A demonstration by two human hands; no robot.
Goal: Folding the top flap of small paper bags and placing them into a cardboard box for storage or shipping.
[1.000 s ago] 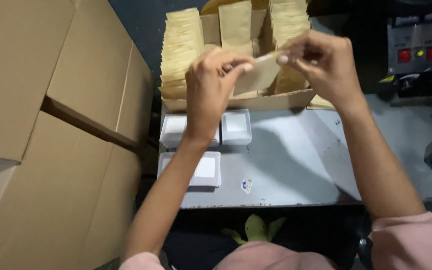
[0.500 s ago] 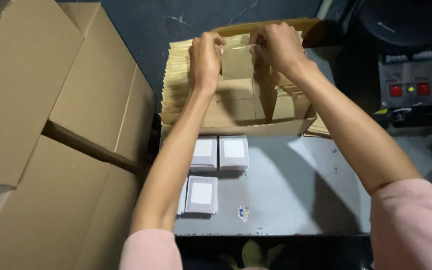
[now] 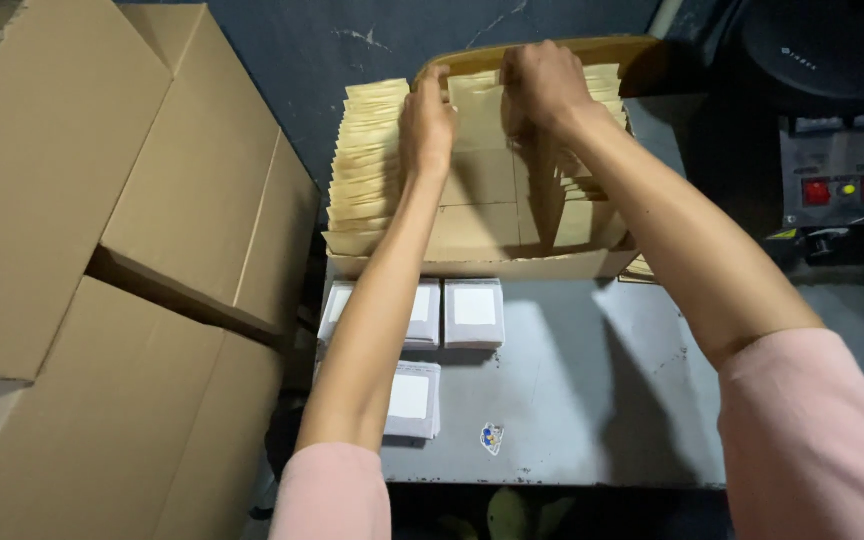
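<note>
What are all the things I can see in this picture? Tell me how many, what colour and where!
open cardboard box: one, brown, at the far edge of the table
paper envelopes: too many to count, tan, standing in rows inside the open cardboard box
small packets: at least three, white and grey, on the table in front of the box
table: one, grey, in the middle
sticker: one, blue and yellow, near the table's front edge
big cartons: several, brown, stacked on the left
machine: one, grey with red buttons, on the right
left hand: one, on the envelopes in the box
right hand: one, on the envelopes at the far end of the box
sleeves: two, pink, at the bottom
</note>
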